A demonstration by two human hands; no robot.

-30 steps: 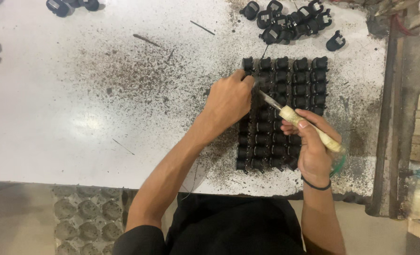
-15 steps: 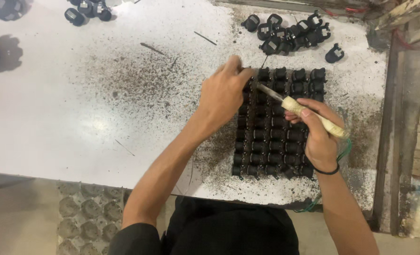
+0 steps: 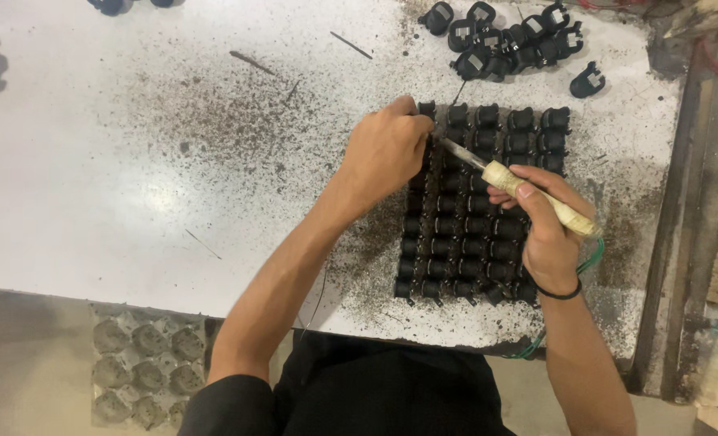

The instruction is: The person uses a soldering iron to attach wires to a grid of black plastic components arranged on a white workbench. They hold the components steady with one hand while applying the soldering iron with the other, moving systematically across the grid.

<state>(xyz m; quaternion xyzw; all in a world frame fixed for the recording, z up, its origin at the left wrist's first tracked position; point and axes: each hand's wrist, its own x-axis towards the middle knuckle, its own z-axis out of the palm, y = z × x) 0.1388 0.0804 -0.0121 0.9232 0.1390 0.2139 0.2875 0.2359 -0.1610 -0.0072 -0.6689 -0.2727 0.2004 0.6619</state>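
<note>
Several small black plastic parts [image 3: 488, 234] stand in tidy rows as a block on the white, soot-speckled table [image 3: 133, 178]. My left hand [image 3: 385, 153] rests on the block's upper left corner, fingers curled and pinching at a part there. My right hand [image 3: 546, 224] grips a soldering iron [image 3: 528, 194] by its pale wooden handle. Its metal tip points up-left and meets the parts just under my left fingers.
A loose heap of black clips [image 3: 504, 40] lies at the table's far edge, one stray clip [image 3: 586, 81] beside it. Thin wire bits [image 3: 252, 62] lie on the table. A grey moulded tray [image 3: 145, 367] sits below the front edge. A wooden frame [image 3: 714, 202] borders the right side.
My left hand has shifted from the block's middle rows up to its top left corner, and the iron's tip has followed it. The camera view has drifted slightly.
</note>
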